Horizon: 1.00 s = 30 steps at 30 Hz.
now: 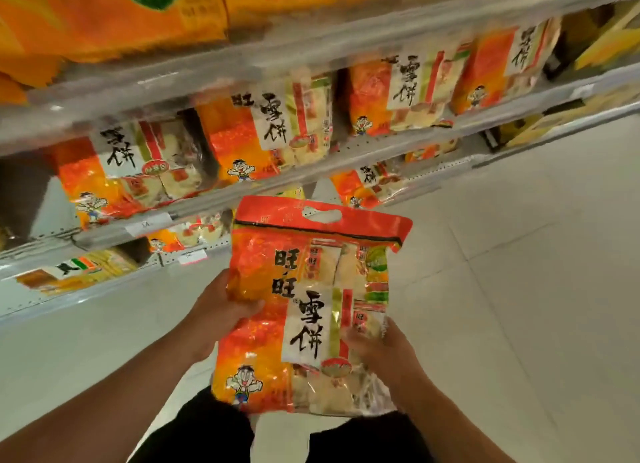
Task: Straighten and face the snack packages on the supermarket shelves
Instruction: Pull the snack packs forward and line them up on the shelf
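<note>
Snack pkg [304,310], orange/red, held front-up at lower centre of frame, off the shelves [311,175]. Left hand [221,310] grips its left edge; right hand [384,348] grips its lower-right edge. Matching pkgs [266,133] stand on shelf, mid-frame.

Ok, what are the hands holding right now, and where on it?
One orange-and-red plastic snack bag, held clear of the shelves, front facing the camera. The left hand grips its left edge about mid-height; the right hand grips its lower right side.
</note>
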{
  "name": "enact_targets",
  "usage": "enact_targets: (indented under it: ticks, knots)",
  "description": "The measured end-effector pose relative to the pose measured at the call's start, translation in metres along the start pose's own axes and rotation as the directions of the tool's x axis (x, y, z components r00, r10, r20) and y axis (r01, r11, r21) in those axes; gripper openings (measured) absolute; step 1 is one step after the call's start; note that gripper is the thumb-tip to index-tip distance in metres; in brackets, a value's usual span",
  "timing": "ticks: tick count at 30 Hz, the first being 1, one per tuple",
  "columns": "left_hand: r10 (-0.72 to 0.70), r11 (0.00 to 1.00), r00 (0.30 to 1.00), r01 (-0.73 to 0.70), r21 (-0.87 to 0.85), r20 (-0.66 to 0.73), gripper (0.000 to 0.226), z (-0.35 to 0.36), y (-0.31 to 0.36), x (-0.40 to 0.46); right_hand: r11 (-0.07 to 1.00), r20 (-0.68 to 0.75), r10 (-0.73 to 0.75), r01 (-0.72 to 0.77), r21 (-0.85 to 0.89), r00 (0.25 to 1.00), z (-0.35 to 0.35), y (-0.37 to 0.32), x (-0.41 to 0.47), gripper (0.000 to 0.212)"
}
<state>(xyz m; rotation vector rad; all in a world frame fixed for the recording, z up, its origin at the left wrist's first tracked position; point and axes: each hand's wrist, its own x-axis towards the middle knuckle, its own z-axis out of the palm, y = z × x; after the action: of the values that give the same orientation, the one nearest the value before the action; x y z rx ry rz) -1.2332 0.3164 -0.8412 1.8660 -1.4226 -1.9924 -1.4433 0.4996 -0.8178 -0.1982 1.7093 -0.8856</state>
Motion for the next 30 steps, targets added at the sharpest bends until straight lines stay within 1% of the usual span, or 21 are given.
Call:
enact_targets:
  ticks: [4,7,9,11,14,15,16,17,19,20,21,22,23,24,25,26,29,30]
  knots:
    - [-0.021,1.0,0.999,0.02,-0.007,-0.043,0.057,0.04,-0.019,0.061,0.983,0.026,0.037,-0.032,-0.181,0.999,-0.037,0.015,0.083,0.037]
    - [0.003,1.0,0.998,-0.005,-0.023,-0.057,0.06,0.062,-0.043,0.109,0.95,-0.036,0.032,-0.042,-0.309,0.999,-0.048,0.029,0.146,0.031]
    - [0.046,0.999,0.996,-0.045,0.022,-0.075,0.054,0.071,-0.058,0.146,0.953,-0.028,0.001,-0.009,-0.303,1.0,-0.049,0.041,0.189,0.029]
    - [0.062,0.997,0.993,-0.056,0.059,-0.102,0.045,0.074,-0.078,0.183,0.964,0.027,-0.012,0.018,-0.266,1.0,-0.048,0.055,0.229,0.028]
    - [0.083,0.996,0.987,-0.084,0.002,-0.138,0.024,0.065,-0.102,0.233,0.975,0.089,-0.062,0.079,-0.207,0.994,-0.041,0.067,0.283,0.034]
    - [0.117,0.993,0.977,-0.12,-0.004,-0.178,0.019,0.058,-0.104,0.25,0.976,0.107,-0.089,0.108,-0.191,0.99,-0.038,0.068,0.3,0.035]
    - [0.159,0.986,0.958,-0.165,-0.004,-0.24,0.019,0.049,-0.105,0.271,0.974,0.117,-0.118,0.138,-0.18,0.986,-0.036,0.067,0.317,0.035]
    - [0.193,0.979,0.925,-0.205,-0.003,-0.327,0.02,0.04,-0.104,0.295,0.969,0.118,-0.154,0.174,-0.175,0.981,-0.036,0.066,0.334,0.034]
    - [0.274,0.957,0.819,-0.284,0.058,-0.505,0.02,0.021,-0.097,0.345,0.948,0.117,-0.239,0.258,-0.184,0.964,-0.037,0.065,0.364,0.032]
    - [0.349,0.934,0.753,-0.329,0.14,-0.558,0.023,0.012,-0.092,0.368,0.933,0.115,-0.275,0.294,-0.209,0.955,-0.038,0.063,0.377,0.031]
    - [0.408,0.912,0.699,-0.342,0.226,-0.588,0.028,0.005,-0.086,0.39,0.917,0.109,-0.305,0.323,-0.234,0.946,-0.041,0.061,0.388,0.03]
    - [0.433,0.901,0.659,-0.329,0.283,-0.615,0.034,0.0,-0.08,0.407,0.904,0.107,-0.333,0.35,-0.244,0.937,-0.045,0.059,0.395,0.03]
    - [0.408,0.913,0.65,-0.298,0.279,-0.641,0.043,-0.002,-0.075,0.42,0.893,0.114,-0.363,0.38,-0.243,0.925,-0.05,0.057,0.4,0.033]
    - [0.367,0.929,0.663,-0.297,0.22,-0.653,0.054,-0.005,-0.071,0.431,0.881,0.118,-0.39,0.407,-0.24,0.913,-0.054,0.055,0.402,0.038]
    - [0.329,0.941,0.685,-0.294,0.166,-0.65,0.059,-0.005,-0.068,0.44,0.87,0.113,-0.415,0.43,-0.242,0.903,-0.06,0.055,0.404,0.043]
    - [0.311,0.947,0.699,-0.283,0.151,-0.644,0.063,-0.004,-0.066,0.447,0.865,0.102,-0.43,0.441,-0.24,0.897,-0.065,0.056,0.403,0.044]
    - [0.309,0.945,0.675,-0.141,0.294,-0.67,0.081,0.0,-0.057,0.459,0.884,0.078,-0.41,0.417,-0.214,0.909,-0.077,0.06,0.396,0.039]
    - [0.272,0.953,0.666,-0.089,0.289,-0.695,0.087,0.0,-0.054,0.461,0.887,0.072,-0.4,0.405,-0.22,0.914,-0.08,0.06,0.394,0.039]
